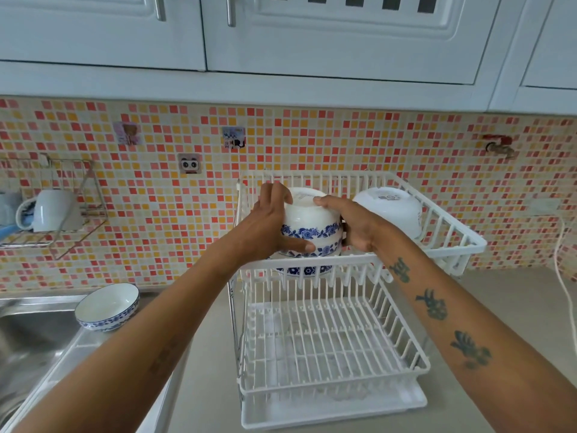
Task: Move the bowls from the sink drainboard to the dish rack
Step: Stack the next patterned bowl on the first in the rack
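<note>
Blue-banded bowl (312, 228) w/ unreadable base mark, both hands gripping.

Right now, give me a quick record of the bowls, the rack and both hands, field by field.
held bowl: blue-patterned bowl, upside down, over the rack's upper tier
left hand: grip on its left side
right hand: grip on its right side
dish rack: white, two tiers, lower tier bare
white bowl: inverted, upper tier right
drainboard bowl: upright, waiting

rack (327, 264) right of sink (34, 342) | two bowls (312, 226) in top tier — one bowl (107, 306) on drainboard
</note>
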Motion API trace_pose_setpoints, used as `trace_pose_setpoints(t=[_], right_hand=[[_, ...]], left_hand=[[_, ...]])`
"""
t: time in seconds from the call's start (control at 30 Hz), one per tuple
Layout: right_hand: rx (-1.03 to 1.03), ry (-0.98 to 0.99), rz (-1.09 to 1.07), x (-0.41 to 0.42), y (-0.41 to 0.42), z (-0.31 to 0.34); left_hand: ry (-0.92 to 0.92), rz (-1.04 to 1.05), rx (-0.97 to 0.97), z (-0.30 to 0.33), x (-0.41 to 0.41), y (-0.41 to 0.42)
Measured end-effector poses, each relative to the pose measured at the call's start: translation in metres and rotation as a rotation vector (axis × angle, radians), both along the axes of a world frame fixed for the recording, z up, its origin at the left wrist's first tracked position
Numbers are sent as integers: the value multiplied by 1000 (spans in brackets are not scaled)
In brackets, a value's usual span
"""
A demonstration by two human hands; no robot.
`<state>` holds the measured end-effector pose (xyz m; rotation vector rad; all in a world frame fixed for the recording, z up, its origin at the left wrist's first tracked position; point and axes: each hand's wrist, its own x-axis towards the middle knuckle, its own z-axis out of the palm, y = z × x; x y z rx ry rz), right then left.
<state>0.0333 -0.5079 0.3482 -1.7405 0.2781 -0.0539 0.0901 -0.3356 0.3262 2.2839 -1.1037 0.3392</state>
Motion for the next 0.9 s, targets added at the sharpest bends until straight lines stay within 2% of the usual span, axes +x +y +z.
trace_pose_setpoints(t=[0.17,0.23,0.47,0.53,0.63,0.9], right_hand=[[-34,30,-17,5,-3,-5],[-18,32,-13,6,-4,-6],[-42,27,-8,8,3,-8],[-70,-4,11,10,2,-9],[-71,-23,32,10,3,-9],[-158,-27,54,7,2,-6]], left_hand=[[-19,15,83,-2,2,-2],[29,28,63,0,2,-2],[532,132,-321,19,8,0],[627,162,-311,20,11,-1],[638,166,-244,18,11,-7],[547,132,-232,16,14,-10]])
